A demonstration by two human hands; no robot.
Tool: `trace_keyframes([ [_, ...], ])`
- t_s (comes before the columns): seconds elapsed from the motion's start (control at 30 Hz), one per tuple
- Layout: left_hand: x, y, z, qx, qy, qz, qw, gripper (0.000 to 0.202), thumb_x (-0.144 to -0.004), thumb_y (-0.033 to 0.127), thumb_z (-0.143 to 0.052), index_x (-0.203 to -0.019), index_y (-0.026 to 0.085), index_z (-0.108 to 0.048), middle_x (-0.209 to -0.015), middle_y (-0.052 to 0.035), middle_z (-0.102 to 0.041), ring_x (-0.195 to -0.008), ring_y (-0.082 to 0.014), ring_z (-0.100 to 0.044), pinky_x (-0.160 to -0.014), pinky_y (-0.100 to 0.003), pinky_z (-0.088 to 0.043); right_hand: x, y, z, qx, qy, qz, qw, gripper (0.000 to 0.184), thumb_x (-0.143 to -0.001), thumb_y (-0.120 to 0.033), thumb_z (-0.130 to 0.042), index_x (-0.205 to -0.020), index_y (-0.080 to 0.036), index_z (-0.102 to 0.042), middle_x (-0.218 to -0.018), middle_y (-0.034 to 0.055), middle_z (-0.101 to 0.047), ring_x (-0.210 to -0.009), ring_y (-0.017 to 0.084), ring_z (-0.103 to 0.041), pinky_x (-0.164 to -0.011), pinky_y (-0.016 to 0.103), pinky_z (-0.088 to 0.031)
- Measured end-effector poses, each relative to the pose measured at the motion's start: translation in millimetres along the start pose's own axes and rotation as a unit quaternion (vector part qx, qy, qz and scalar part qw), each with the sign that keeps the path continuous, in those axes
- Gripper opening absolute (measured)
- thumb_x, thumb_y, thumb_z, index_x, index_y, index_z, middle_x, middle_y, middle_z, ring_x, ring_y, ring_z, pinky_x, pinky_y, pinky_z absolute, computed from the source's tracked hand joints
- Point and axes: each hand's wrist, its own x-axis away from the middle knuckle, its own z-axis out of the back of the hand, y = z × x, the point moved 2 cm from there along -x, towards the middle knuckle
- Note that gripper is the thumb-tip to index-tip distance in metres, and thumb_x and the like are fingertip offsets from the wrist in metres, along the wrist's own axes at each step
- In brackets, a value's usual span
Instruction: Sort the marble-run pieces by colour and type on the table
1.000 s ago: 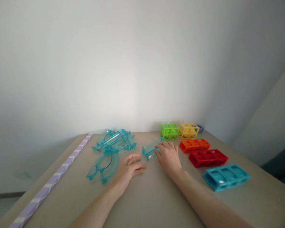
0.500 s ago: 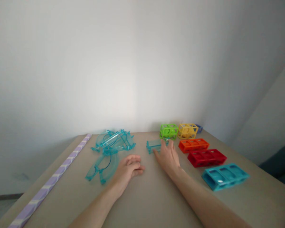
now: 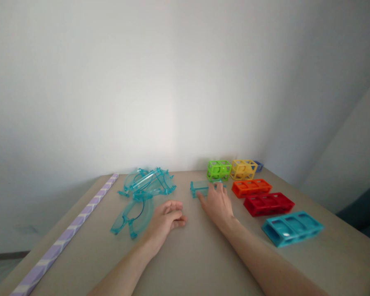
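Note:
My right hand [image 3: 218,202] rests on the near side of a clear blue plastic piece [image 3: 199,185], which lies flat on the table. Its thumb and fingers are spread along the piece's near edge and hide part of it. My left hand [image 3: 168,218] lies on the table with loosely bent fingers apart and nothing seen in them. Just left of it is a curved clear blue plastic piece [image 3: 142,222]. Behind that piece sits a pile of similar clear blue parts [image 3: 151,183].
Openwork plastic blocks stand on the right: green [image 3: 218,170], yellow [image 3: 243,169], blue [image 3: 258,166], orange [image 3: 252,188], red [image 3: 269,204] and teal [image 3: 292,229]. A purple-and-white strip [image 3: 68,234] runs along the table's [image 3: 185,267] left side. A pale wall [image 3: 172,82] rises behind.
The fingers of my right hand have shifted slightly on the clear plastic piece, and more of its right end shows. My left hand has stayed almost still.

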Motion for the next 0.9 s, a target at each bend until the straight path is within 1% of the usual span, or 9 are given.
trace_keyframes([
  [0.1, -0.5, -0.2, 0.0, -0.005, 0.000, 0.001, 1.000, 0.018, -0.066, 0.009, -0.067, -0.084, 0.013, -0.066, -0.089, -0.0071, -0.065, -0.065, -0.0164, -0.068, -0.064, -0.031, -0.057, 2.2, -2.2, 3.7, 0.008, -0.006, -0.008, 1.000, 0.045, -0.088, -0.045, -0.054, -0.116, -0.010, -0.060, -0.111, 0.0211, -0.055, -0.104, 0.035, -0.056, -0.086, 0.041, -0.044],
  [0.2, -0.8, -0.6, -0.2, -0.013, -0.004, 0.000, 1.000, 0.017, -0.067, 0.010, -0.066, -0.084, 0.012, -0.066, -0.087, -0.0061, -0.064, -0.066, -0.0168, -0.069, -0.065, -0.031, -0.056, 4.1, -4.3, 6.4, 0.017, -0.009, -0.012, 1.000, 0.046, -0.086, -0.043, -0.056, -0.120, -0.011, -0.058, -0.114, 0.0214, -0.053, -0.105, 0.035, -0.056, -0.085, 0.040, -0.044],
  [0.27, -0.9, -1.1, -0.2, -0.016, -0.006, -0.003, 1.000, 0.017, -0.067, 0.011, -0.066, -0.083, 0.012, -0.066, -0.087, -0.0060, -0.064, -0.066, -0.0170, -0.068, -0.065, -0.031, -0.056, 5.2, -5.9, 6.7, 0.012, -0.009, -0.002, 1.000, 0.047, -0.086, -0.041, -0.057, -0.123, -0.012, -0.056, -0.117, 0.0210, -0.052, -0.104, 0.034, -0.057, -0.085, 0.040, -0.044],
  [0.37, -0.9, -1.6, 0.0, -0.016, -0.005, -0.007, 1.000, 0.017, -0.066, 0.012, -0.068, -0.082, 0.012, -0.066, -0.089, -0.0069, -0.064, -0.065, -0.0167, -0.068, -0.065, -0.032, -0.056, 5.9, -7.7, 4.4, -0.011, -0.012, 0.025, 1.000, 0.045, -0.087, -0.041, -0.057, -0.123, -0.014, -0.057, -0.120, 0.0196, -0.052, -0.105, 0.031, -0.058, -0.088, 0.037, -0.044],
  [0.5, -0.7, -0.2, -0.5, -0.012, -0.006, -0.008, 1.000, 0.017, -0.065, 0.011, -0.068, -0.082, 0.013, -0.066, -0.087, -0.0063, -0.065, -0.065, -0.0162, -0.068, -0.064, -0.031, -0.056, 4.3, -6.5, 1.1, -0.023, -0.006, 0.035, 0.999, 0.045, -0.088, -0.046, -0.055, -0.119, -0.013, -0.060, -0.117, 0.0190, -0.055, -0.108, 0.031, -0.057, -0.092, 0.036, -0.042],
  [0.73, -1.8, -0.2, 0.2, -0.022, -0.011, -0.006, 1.000, 0.016, -0.066, 0.011, -0.065, -0.083, 0.012, -0.066, -0.088, -0.0062, -0.064, -0.066, -0.0164, -0.068, -0.064, -0.030, -0.056, 3.1, -5.5, 5.1, 0.000, 0.002, 0.007, 1.000, 0.045, -0.088, -0.049, -0.053, -0.110, -0.011, -0.064, -0.109, 0.0199, -0.058, -0.102, 0.033, -0.058, -0.088, 0.039, -0.043],
  [0.9, -0.8, -1.9, 0.7, -0.026, -0.014, -0.004, 1.000, 0.018, -0.067, 0.012, -0.065, -0.085, 0.012, -0.066, -0.090, -0.0062, -0.063, -0.067, -0.0167, -0.068, -0.065, -0.030, -0.056, 1.7, -3.6, 4.2, 0.015, 0.006, -0.011, 1.000, 0.047, -0.089, -0.050, -0.052, -0.110, -0.010, -0.063, -0.108, 0.0205, -0.058, -0.101, 0.035, -0.057, -0.085, 0.041, -0.043],
])
